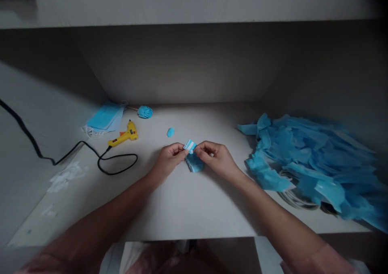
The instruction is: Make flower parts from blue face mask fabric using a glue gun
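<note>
Fingers of the left hand (167, 160) are drawn together in a pinch, thumb against forefinger, on the left edge of a small blue-and-white printed piece (190, 145). Across from them, the right hand (220, 160) has its thumb and forefinger closed at the right edge of the same piece, the remaining fingers curled in. The printed piece sits between the two sets of fingertips, tilted, above the counter (169, 219). Just below the fingertips, partly behind them, is a darker blue folded piece (195, 163); whether it joins the printed one cannot be told.

Just beyond the left fingers lies a small blue hexagonal cutout (170, 132). Farther out and to their left is a blue fabric rose (145, 112) on a thin stem, with a stack of blue face masks (104, 117) past it, white ear loops spilling over the edge. Nearer, left of the fingers, a yellow hot glue gun (132, 133) lies with its nozzle pointing away, its looping black cord (118, 173) running off to the left. Well to the right of the fingers, a heap of blue fabric (318, 144) spreads over coiled cable (295, 200).
</note>
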`<state>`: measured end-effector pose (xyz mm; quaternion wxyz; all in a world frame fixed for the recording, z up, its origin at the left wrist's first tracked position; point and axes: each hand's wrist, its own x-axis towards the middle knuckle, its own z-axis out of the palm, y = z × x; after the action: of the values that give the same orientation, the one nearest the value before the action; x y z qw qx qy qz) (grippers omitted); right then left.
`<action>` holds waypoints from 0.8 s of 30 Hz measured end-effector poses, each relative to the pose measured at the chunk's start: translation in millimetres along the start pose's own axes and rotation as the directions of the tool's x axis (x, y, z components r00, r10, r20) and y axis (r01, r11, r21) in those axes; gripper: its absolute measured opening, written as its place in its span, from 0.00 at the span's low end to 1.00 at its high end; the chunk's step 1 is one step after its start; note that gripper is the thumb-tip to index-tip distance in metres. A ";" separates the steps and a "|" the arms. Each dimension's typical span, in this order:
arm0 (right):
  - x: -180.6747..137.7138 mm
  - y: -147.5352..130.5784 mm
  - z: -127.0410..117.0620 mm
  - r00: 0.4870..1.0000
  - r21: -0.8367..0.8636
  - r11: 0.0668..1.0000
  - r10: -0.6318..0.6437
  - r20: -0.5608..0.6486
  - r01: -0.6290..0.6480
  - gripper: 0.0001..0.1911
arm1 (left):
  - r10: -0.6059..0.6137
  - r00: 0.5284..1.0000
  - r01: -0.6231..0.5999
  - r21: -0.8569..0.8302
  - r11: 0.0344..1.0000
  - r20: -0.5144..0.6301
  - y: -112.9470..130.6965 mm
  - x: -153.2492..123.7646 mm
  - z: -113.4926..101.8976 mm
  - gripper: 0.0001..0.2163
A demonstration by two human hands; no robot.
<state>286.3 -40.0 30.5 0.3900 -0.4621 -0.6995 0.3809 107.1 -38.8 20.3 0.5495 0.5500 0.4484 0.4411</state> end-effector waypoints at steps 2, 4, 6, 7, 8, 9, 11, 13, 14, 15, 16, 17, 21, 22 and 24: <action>-0.1 1.0 0.7 1.000 -0.030 0.999 -0.018 0.018 0.018 0.10 | 0.013 1.000 -0.013 0.001 1.000 0.008 0.9 -0.4 1.6 0.11; -0.2 2.4 2.0 0.999 -0.042 0.999 -0.022 0.032 0.023 0.09 | 0.018 1.000 -0.018 -0.002 1.000 0.017 1.7 -0.7 3.1 0.10; -0.3 3.5 2.9 0.999 -0.042 0.999 -0.017 0.036 0.018 0.09 | 0.019 1.000 -0.019 -0.001 1.000 0.018 2.0 -0.7 4.1 0.10; -0.4 3.7 3.1 0.999 -0.040 0.999 -0.014 0.039 0.016 0.09 | 0.018 1.000 -0.018 0.001 1.000 0.017 2.1 -0.7 4.3 0.10; -0.5 3.7 3.1 0.999 -0.038 0.999 -0.012 0.041 0.014 0.08 | 0.018 1.000 -0.018 0.003 1.000 0.015 2.0 -0.6 4.3 0.11; -0.5 3.3 3.1 0.999 -0.035 0.999 -0.011 0.041 0.012 0.08 | 0.019 1.000 -0.019 0.004 1.000 0.015 1.9 -0.5 4.2 0.11; -0.6 1.9 3.0 0.999 -0.032 0.999 -0.002 0.037 0.004 0.08 | 0.020 1.000 -0.021 0.003 1.000 0.020 1.5 -0.5 3.7 0.11; -0.7 0.0 3.0 1.000 -0.031 1.000 0.009 0.029 -0.008 0.08 | 0.014 1.000 -0.014 0.001 1.000 0.027 0.8 -0.5 2.7 0.12; -0.6 -0.7 2.9 1.000 -0.027 1.000 0.014 0.024 -0.013 0.08 | 0.008 0.999 -0.008 0.000 1.000 0.031 0.3 -0.5 2.0 0.12; -0.4 -1.1 2.5 1.000 -0.017 1.000 0.019 0.020 -0.019 0.08 | 0.000 0.999 0.000 -0.005 1.000 0.033 -0.4 -0.4 1.2 0.12; 0.0 -1.2 1.6 1.000 -0.001 1.000 0.026 0.016 -0.026 0.08 | -0.008 0.999 0.008 -0.014 1.000 0.031 -1.4 -0.2 0.2 0.12; 0.6 -0.9 0.2 0.999 0.019 0.999 0.035 0.009 -0.035 0.08 | -0.015 0.999 0.016 -0.030 0.999 0.029 -2.6 0.1 -0.9 0.11; 5.4 -1.1 -8.8 0.993 0.134 0.990 0.061 -0.099 -0.048 0.11 | -0.033 0.999 0.032 -0.138 0.990 -0.004 -9.6 2.7 -4.4 0.11; 7.2 -3.5 -10.3 0.987 0.161 0.986 0.058 -0.151 -0.033 0.10 | -0.038 0.999 0.035 -0.160 0.986 -0.014 -11.5 3.7 -4.5 0.12; 11.8 -14.4 -8.3 0.976 0.189 0.982 0.033 -0.214 0.009 0.09 | -0.043 0.998 0.035 -0.181 0.983 -0.038 -14.5 6.2 -3.6 0.13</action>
<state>285.6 -31.5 49.0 0.5036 -0.4660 -0.6108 0.3952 104.7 -32.1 5.8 0.5960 0.4797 0.4287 0.4805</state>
